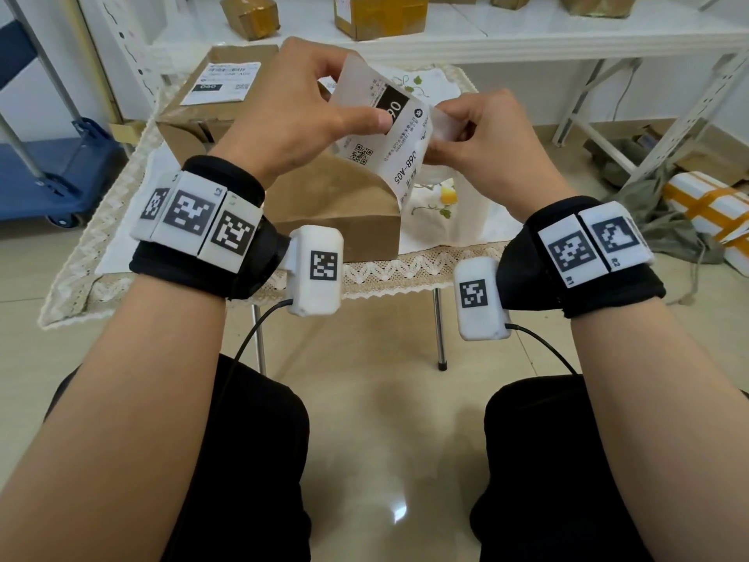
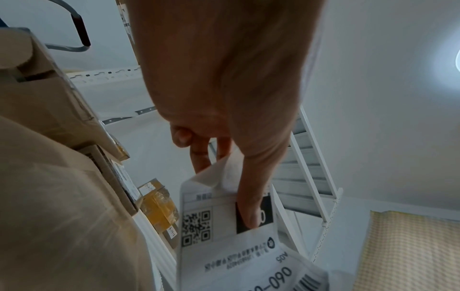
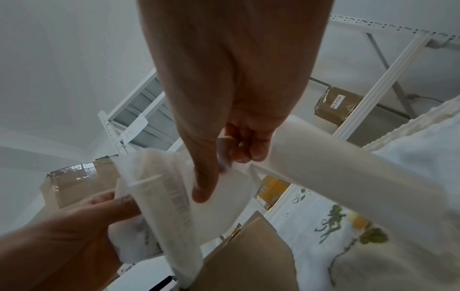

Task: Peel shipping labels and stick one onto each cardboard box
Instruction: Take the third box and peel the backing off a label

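I hold a white shipping label (image 1: 389,131) above the table; it is printed with a QR code and a black patch. My left hand (image 1: 360,103) pinches its upper part, thumb on the black patch (image 2: 251,212). My right hand (image 1: 450,135) pinches the translucent backing sheet (image 1: 448,123) at the label's right edge, and the sheet curls away (image 3: 224,206). A plain brown cardboard box (image 1: 344,212) lies on the table under my hands. Behind it to the left stands a second cardboard box (image 1: 182,123) with a label (image 1: 221,81) stuck on top.
The small table carries a white embroidered cloth (image 1: 437,221) with a lace edge. A white shelf (image 1: 527,38) behind holds several taped boxes. A blue cart (image 1: 40,164) stands at left. A white package with yellow tape (image 1: 705,208) lies on the floor at right.
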A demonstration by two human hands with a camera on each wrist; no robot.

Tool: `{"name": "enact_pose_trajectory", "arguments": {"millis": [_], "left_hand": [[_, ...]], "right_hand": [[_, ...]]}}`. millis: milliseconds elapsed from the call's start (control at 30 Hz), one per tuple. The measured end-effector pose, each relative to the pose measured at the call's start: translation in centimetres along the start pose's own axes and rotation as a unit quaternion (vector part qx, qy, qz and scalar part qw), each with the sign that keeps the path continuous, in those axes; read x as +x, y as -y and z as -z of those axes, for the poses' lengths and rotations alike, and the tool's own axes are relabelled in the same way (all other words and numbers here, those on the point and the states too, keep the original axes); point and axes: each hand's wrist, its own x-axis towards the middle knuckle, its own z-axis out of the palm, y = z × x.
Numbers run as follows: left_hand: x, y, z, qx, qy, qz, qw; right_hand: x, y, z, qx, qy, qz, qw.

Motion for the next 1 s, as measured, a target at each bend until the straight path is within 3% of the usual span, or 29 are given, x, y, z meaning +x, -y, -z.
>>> {"name": "enact_pose_trajectory", "arguments": {"millis": [600, 1000], "left_hand": [[0.4, 0.8, -0.3, -0.07, -0.01, 0.01, 0.997], [0.8, 1.8, -0.6, -0.169, -0.026, 0.043, 0.984]], "right_hand": [[0.5, -1.5, 0.1, 0.027, 0.017, -0.072, 0.997], [0.5, -1.7, 0.4, 0.049, 0.013, -0.082, 0.995]]}}
